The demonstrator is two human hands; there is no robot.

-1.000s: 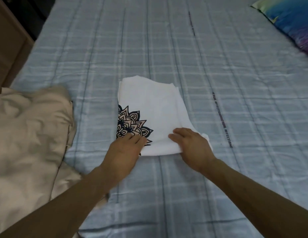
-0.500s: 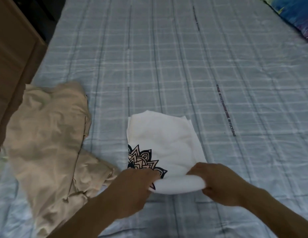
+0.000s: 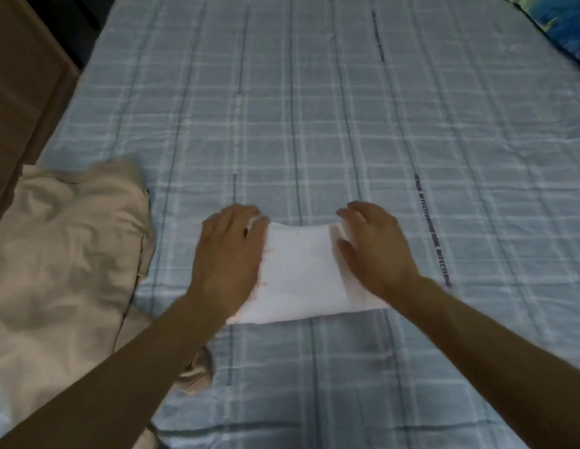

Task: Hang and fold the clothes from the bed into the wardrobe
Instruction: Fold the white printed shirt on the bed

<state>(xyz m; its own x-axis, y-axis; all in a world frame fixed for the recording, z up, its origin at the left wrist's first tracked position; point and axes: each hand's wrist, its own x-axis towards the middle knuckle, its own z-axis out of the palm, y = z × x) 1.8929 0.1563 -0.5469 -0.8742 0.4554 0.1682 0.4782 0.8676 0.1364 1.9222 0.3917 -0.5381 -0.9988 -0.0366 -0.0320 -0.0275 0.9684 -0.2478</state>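
I read "EQUAL AFFECTION" on the blue plaid bedsheet (image 3: 346,124). My left hand (image 3: 230,257) and right hand (image 3: 376,251) press flat, fingers spread, on the folded plain white cotton shirt (image 3: 301,270).

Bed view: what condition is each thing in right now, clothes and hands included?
White shirt: folded into a compact rectangle, lying flat, print hidden.
Beige garment: crumpled, unfolded, at the bed's left edge.
Left hand: open, palm down on the shirt's left end.
Right hand: open, pressing the shirt's right end.
Checked bedsheet: spread out, slightly wrinkled.
Colourful pillow: lying at the far right corner.
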